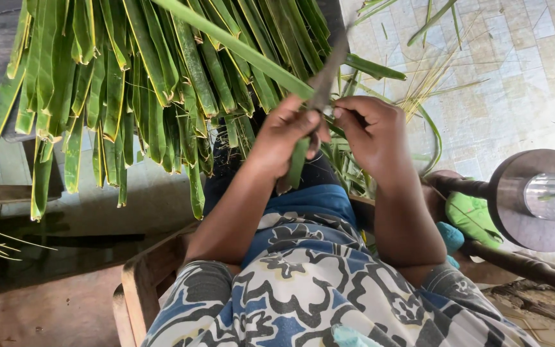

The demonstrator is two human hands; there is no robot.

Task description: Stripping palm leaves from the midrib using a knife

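Hands meet at the middle of the head view: the left hand (284, 132) is closed around a long green leaf strip (245, 53) that runs up and left from its grip, its lower end hanging below the fist. The right hand (370, 132) is clenched on a dark knife (327, 72), blade pointing up, touching the strip. Behind hangs a bundle of green leaves (117, 96); right, tiled floor (521, 71)
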